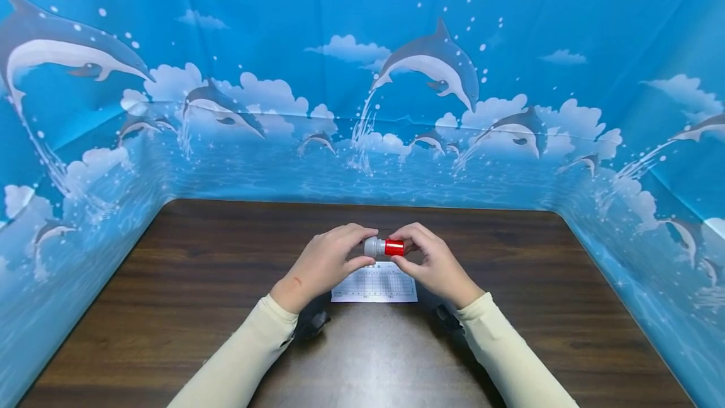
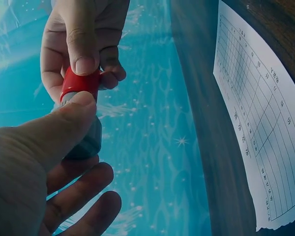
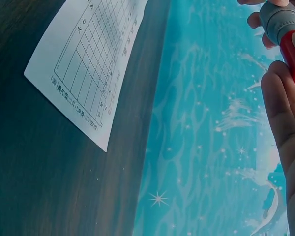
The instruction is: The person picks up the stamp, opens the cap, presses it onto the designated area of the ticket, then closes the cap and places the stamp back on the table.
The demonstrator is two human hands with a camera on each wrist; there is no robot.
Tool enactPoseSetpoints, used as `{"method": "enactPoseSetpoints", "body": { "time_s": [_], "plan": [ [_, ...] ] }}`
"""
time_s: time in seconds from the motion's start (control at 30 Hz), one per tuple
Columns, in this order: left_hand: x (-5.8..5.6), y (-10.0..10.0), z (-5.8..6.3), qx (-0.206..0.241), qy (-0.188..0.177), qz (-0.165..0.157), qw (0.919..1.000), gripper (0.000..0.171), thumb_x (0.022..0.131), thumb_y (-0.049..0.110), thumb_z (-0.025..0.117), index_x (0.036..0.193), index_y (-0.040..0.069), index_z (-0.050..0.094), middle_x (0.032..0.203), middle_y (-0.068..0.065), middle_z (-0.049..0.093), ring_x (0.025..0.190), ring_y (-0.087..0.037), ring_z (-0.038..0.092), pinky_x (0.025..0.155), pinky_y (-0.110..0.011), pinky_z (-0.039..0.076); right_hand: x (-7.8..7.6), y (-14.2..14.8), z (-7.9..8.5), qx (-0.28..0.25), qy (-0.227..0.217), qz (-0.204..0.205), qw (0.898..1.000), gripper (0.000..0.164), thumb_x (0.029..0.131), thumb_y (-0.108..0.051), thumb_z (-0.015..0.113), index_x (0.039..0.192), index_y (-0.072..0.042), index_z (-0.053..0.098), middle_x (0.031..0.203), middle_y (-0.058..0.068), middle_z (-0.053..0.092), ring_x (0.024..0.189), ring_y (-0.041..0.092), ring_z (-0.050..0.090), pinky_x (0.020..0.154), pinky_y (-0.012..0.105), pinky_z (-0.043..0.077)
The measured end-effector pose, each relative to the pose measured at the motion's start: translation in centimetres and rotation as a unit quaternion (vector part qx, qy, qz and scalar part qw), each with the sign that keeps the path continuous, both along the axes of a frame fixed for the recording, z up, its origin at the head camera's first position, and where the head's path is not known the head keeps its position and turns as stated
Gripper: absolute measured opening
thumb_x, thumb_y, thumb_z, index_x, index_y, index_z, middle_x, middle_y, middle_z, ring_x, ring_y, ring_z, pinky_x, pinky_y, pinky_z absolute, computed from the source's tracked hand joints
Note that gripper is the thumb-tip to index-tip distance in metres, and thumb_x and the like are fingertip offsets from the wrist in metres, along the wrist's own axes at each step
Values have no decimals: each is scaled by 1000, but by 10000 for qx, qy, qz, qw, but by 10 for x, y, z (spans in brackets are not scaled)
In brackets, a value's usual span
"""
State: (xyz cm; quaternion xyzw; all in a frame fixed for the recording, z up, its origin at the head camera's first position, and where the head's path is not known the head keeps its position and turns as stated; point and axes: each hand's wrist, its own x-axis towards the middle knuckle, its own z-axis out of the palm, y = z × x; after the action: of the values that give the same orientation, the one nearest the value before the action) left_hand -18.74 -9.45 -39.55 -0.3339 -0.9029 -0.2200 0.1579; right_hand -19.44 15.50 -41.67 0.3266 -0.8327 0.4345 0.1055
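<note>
A small red-and-grey stamp (image 1: 394, 247) is held level between both hands, over the far edge of a printed form (image 1: 374, 288). Its grey end is pinched by my left hand (image 1: 324, 260), thumb against the side in the left wrist view. My right hand (image 1: 438, 267) pinches the red part (image 3: 291, 54) with thumb and fingers. A white disc with a dark mark shows on the red end in the right wrist view. The form, a white sheet with a ruled grid (image 2: 258, 103), lies flat on the table below the hands.
The dark wooden table (image 1: 226, 307) is bounded at the back and sides by a blue curtain (image 1: 272, 169) printed with dolphins. Dark wrist devices (image 1: 311, 323) sit under both cream sleeves (image 1: 243, 351).
</note>
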Motion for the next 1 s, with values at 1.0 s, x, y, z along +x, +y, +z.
{"method": "enactPoseSetpoints", "body": {
  "time_s": [1.0],
  "plan": [
    [1, 0, 0, 385, 322, -92, 9987, 51, 90, 27, 83, 137, 12, 67, 128, -2, 72, 101, -12, 73, 87, -31, 60, 0, 3, 2, -232, 287, -1, 9993, 40, 85, 2, 83, 121, -10, 71, 117, 0, 68, 99, 14, 69, 88, 39, 61]
  ]
}}
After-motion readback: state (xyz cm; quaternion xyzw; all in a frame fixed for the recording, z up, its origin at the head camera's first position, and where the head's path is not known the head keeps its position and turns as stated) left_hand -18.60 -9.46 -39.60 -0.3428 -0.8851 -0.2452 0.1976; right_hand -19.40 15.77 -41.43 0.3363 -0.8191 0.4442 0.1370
